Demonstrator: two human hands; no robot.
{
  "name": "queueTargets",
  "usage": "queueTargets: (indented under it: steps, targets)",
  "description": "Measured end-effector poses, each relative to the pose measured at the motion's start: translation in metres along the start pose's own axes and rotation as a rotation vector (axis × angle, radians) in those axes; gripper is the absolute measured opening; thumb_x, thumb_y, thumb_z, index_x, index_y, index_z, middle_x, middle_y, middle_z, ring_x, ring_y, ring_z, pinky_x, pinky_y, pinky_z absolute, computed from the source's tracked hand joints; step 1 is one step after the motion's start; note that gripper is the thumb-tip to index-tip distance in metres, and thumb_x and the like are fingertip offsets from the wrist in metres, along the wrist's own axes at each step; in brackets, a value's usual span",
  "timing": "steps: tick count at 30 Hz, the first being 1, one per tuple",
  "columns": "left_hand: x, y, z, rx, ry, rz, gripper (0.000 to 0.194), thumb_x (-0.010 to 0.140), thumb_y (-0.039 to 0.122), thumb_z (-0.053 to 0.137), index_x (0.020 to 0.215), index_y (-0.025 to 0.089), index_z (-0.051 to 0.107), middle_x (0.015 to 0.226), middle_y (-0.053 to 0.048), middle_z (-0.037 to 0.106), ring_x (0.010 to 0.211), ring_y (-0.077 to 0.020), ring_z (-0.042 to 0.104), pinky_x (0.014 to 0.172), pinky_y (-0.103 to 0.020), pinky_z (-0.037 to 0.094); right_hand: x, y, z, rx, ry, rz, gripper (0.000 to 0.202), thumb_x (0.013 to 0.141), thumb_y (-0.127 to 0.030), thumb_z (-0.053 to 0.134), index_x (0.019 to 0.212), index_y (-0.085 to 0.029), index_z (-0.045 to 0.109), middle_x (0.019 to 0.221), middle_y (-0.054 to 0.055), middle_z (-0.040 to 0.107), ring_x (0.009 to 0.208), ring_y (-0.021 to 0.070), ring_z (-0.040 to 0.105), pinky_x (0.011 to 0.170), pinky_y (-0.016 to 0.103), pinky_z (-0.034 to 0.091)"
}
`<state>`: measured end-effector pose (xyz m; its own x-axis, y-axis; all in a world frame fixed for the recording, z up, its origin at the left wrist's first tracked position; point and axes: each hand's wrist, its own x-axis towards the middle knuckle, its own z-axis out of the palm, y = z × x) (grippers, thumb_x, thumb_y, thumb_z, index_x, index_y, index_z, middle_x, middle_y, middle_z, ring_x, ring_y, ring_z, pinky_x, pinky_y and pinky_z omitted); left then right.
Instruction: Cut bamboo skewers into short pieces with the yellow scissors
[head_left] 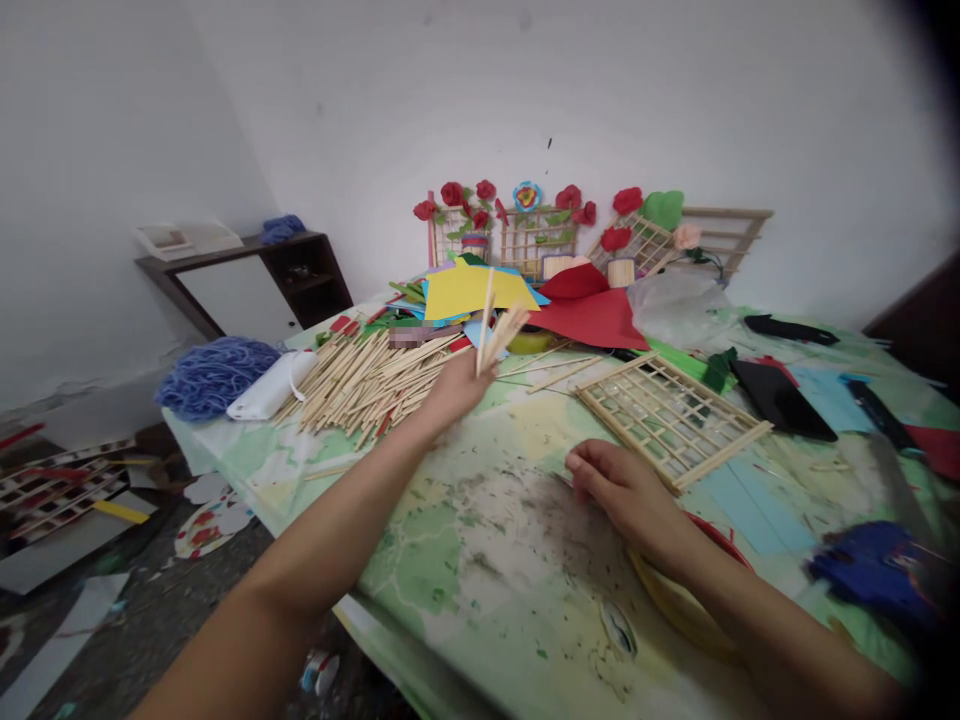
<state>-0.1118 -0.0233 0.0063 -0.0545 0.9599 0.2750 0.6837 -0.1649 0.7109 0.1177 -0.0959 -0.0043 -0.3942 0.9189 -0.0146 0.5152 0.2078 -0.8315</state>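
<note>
My left hand is closed around a small bunch of thin wooden sticks, which point up and away from me. It is beside a large loose pile of similar sticks. Over the near middle of the table hovers my right hand, its thumb and fingers curled together; I cannot make out what, if anything, they pinch. A lattice of wooden sticks lies just beyond that hand. Under my right forearm a yellow tape roll is partly hidden.
Blue yarn and a white device are at the table's left. Coloured sheets and red paper flowers on lattices stand toward the wall. At the right are a black phone-like slab and a blue glue gun.
</note>
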Motion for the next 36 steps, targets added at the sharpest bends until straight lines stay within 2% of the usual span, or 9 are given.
queueTargets:
  steps: [2,4,6,11,14,18,22,30,36]
  targets:
    - [-0.021,0.017,0.015,-0.420,-0.392,-0.065,0.030,0.077,0.038,0.055,0.089,0.012,0.064,0.078,-0.008,0.064,0.050,-0.0090,0.047,0.048,-0.021,0.035,0.002,0.004,0.000,0.124,0.093,0.000,0.031,0.084,-0.048,0.044,0.088,-0.019,0.054,0.065,0.001,0.059,0.057,0.0144,0.049,0.054,0.026,0.035]
    - [-0.042,0.031,0.028,-0.738,-0.788,-0.127,0.036,0.076,0.043,0.059,0.091,0.011,0.061,0.069,-0.004,0.060,0.041,-0.0042,0.037,0.041,-0.018,0.027,0.003,0.005,-0.001,0.211,0.177,0.013,0.036,0.082,-0.053,0.044,0.087,-0.019,0.053,0.062,0.000,0.057,0.055,0.0141,0.048,0.053,0.026,0.035]
    - [-0.059,0.039,0.038,-0.942,-0.936,-0.193,0.033,0.077,0.043,0.059,0.088,0.012,0.059,0.063,-0.001,0.058,0.039,-0.0032,0.037,0.038,-0.016,0.023,0.003,0.003,-0.003,0.248,0.229,0.050,0.040,0.081,-0.057,0.043,0.071,-0.019,0.051,0.054,-0.001,0.051,0.049,0.0126,0.043,0.050,0.026,0.033]
    - [-0.068,0.038,0.051,-1.122,-0.959,-0.446,0.025,0.077,0.032,0.061,0.090,0.012,0.057,0.063,-0.001,0.057,0.041,-0.0042,0.043,0.037,-0.014,0.027,0.004,-0.001,-0.011,0.334,0.266,0.131,0.039,0.075,-0.050,0.054,0.052,-0.020,0.042,0.045,-0.004,0.043,0.043,0.0089,0.034,0.045,0.025,0.026]
    - [-0.067,0.034,0.057,-1.146,-0.938,-0.512,0.020,0.076,0.028,0.062,0.088,0.012,0.056,0.063,-0.001,0.056,0.044,-0.0045,0.046,0.038,-0.013,0.031,0.009,0.006,-0.012,0.439,0.253,0.156,0.039,0.074,-0.045,0.056,0.048,-0.020,0.040,0.040,-0.005,0.037,0.039,0.0070,0.029,0.044,0.024,0.023]
    - [-0.069,0.033,0.059,-1.144,-0.981,-0.478,0.021,0.076,0.029,0.063,0.088,0.013,0.056,0.057,0.002,0.052,0.038,-0.0028,0.041,0.034,-0.012,0.027,0.012,0.017,-0.009,0.561,0.266,0.154,0.034,0.070,-0.046,0.062,0.056,-0.020,0.045,0.046,-0.005,0.044,0.042,0.0077,0.036,0.044,0.024,0.026]
    - [-0.073,0.035,0.061,-1.115,-1.049,-0.478,0.028,0.075,0.035,0.064,0.088,0.011,0.057,0.059,-0.002,0.058,0.042,-0.0073,0.051,0.037,-0.015,0.039,0.009,0.016,-0.007,0.597,0.284,0.168,0.035,0.070,-0.046,0.063,0.057,-0.019,0.045,0.047,-0.005,0.042,0.043,0.0070,0.034,0.044,0.024,0.025]
    - [-0.071,0.032,0.064,-1.130,-0.916,-0.476,0.027,0.073,0.029,0.068,0.090,0.010,0.059,0.067,-0.005,0.064,0.047,-0.0073,0.056,0.042,-0.014,0.044,0.012,0.014,-0.010,0.625,0.273,0.090,0.027,0.068,-0.042,0.064,0.065,-0.019,0.050,0.054,-0.005,0.046,0.048,0.0085,0.040,0.048,0.024,0.031]
    - [-0.071,0.032,0.063,-1.108,-0.863,-0.502,0.024,0.070,0.027,0.071,0.077,0.007,0.061,0.064,-0.005,0.062,0.046,-0.0058,0.055,0.042,-0.013,0.043,0.014,0.015,-0.014,0.533,0.330,0.094,0.026,0.068,-0.041,0.063,0.064,-0.019,0.050,0.057,-0.004,0.049,0.050,0.0094,0.042,0.051,0.026,0.034]
